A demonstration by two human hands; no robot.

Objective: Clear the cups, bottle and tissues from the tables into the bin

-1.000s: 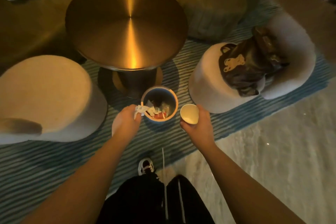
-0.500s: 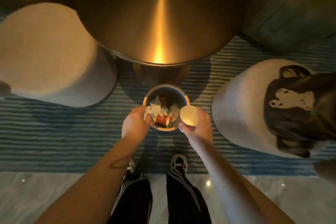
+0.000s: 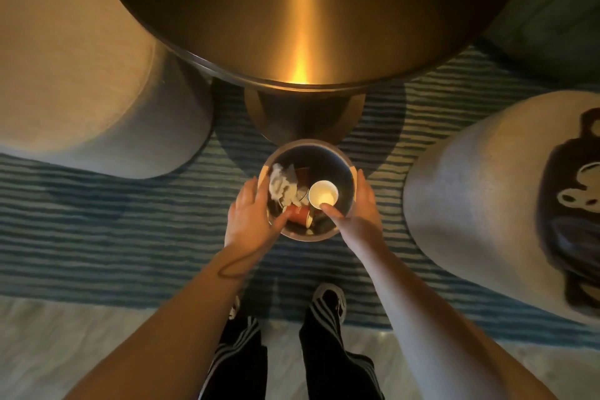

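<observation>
The small round bin point(image 3: 344, 172) stands on the rug just in front of the table's pedestal. Inside it lie crumpled white tissues point(image 3: 281, 186), a red cup point(image 3: 300, 214) on its side and a white paper cup point(image 3: 323, 194) with its mouth up. My left hand point(image 3: 250, 219) hovers over the bin's left rim with fingers spread and nothing in it. My right hand point(image 3: 358, 209) is over the right rim, fingers apart, its thumb tip at the white cup's edge but not gripping it.
A round brass table point(image 3: 302, 10) fills the top of the view. A pale round stool point(image 3: 81, 58) sits at left; another point(image 3: 480, 191) at right carries a dark bag point(image 3: 578, 214). A blue striped rug point(image 3: 97, 221) covers the floor; my shoes point(image 3: 328, 299) stand at its edge.
I have moved closer over the bin. My left hand let go of the tissues and my right hand let go of the white cup; both now lie inside the bin.
</observation>
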